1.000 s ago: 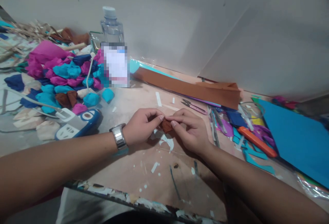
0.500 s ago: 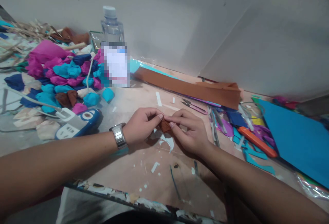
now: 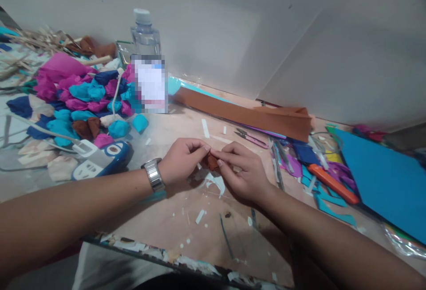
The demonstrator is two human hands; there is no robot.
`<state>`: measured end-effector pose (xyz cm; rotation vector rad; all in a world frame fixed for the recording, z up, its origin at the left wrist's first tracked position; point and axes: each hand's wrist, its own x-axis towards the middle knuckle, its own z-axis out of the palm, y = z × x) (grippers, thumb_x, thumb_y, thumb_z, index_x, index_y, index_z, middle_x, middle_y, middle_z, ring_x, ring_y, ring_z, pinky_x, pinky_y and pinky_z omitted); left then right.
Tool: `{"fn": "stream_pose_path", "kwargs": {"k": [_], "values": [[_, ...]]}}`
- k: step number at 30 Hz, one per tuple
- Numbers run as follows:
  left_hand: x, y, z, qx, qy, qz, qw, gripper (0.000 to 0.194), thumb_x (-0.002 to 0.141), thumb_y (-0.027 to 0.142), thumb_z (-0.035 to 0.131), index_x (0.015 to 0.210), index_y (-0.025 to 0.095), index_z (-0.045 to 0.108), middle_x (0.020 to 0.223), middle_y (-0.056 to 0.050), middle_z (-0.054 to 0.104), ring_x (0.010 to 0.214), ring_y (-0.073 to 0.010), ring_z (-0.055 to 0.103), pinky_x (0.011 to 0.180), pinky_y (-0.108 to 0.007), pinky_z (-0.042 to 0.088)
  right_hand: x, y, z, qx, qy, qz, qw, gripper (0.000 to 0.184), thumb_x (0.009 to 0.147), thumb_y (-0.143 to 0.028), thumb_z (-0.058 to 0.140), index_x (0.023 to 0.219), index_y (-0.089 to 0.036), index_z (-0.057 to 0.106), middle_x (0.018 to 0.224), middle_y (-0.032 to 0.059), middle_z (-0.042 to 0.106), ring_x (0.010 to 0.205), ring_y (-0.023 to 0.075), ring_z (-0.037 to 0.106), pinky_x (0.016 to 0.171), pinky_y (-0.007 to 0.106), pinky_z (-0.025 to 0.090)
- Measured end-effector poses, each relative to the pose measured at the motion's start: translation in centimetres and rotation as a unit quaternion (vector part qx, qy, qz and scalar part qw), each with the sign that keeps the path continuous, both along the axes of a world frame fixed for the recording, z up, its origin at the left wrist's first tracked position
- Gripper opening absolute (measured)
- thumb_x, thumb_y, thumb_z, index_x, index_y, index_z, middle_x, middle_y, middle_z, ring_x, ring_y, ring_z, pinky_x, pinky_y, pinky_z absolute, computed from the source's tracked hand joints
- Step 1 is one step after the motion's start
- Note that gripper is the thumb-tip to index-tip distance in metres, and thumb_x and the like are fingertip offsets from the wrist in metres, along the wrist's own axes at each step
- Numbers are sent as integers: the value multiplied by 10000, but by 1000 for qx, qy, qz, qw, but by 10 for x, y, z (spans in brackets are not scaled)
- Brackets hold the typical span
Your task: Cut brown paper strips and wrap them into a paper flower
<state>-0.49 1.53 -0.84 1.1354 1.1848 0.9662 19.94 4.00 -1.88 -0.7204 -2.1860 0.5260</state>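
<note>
Between my two hands, over the middle of the table, is a small folded piece of brown crepe paper (image 3: 212, 161). My left hand (image 3: 183, 159), with a metal watch (image 3: 153, 174) on the wrist, pinches its upper left edge between thumb and forefinger. From the other side my right hand (image 3: 244, 168) grips it with thumb and fingertips. The fingers hide part of the paper. White paper scraps (image 3: 214, 183) lie on the table just below it. Pink-handled thread snips (image 3: 252, 138) rest beyond my right hand.
Crumpled coloured paper pieces (image 3: 86, 90) are heaped at left beside a blue-and-white power strip (image 3: 103, 161). A bottle (image 3: 145, 37) and a propped phone (image 3: 151, 84) stand behind. Brown paper strips (image 3: 242, 112), an orange cutter (image 3: 333, 183) and a blue sheet (image 3: 386, 179) lie rightward.
The brown paper has turned and bunched slightly between my fingertips. My right hand has shifted a little to the left, and both hands keep their pinch.
</note>
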Motion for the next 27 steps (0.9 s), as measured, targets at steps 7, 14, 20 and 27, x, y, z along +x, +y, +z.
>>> {"fn": "stream_pose_path", "kwargs": {"k": [7,14,20,27], "values": [[-1,1,1,3,13,2,1000,290,966,371,639,823,135,729,661,-28,700,393,-68,512,377,-181,390,0,-2,2,16,-29,-12,999,374,960,-170,610,1273,-301,769,914,54,697,816,204,657,751,386,511],[0,-1,-2,48,17,0,999,290,975,377,637,830,142,724,581,5,637,416,-69,485,405,-175,378,-3,2,2,-172,100,-36,979,197,997,-298,623,1022,-239,809,901,54,728,808,195,677,714,335,534],[-3,-5,-4,147,71,-29,986,271,1004,362,613,917,156,764,793,-28,749,578,-82,582,533,-178,446,-8,2,1,-326,113,-6,939,282,955,-453,703,841,-195,694,774,19,693,709,166,623,678,302,506],[-4,-4,-5,196,93,-29,976,252,1020,334,606,955,166,782,891,-32,780,811,-131,685,732,-211,517,-7,1,1,-323,108,-3,940,284,907,-458,767,841,-193,687,798,20,693,704,157,608,649,286,485]]}}
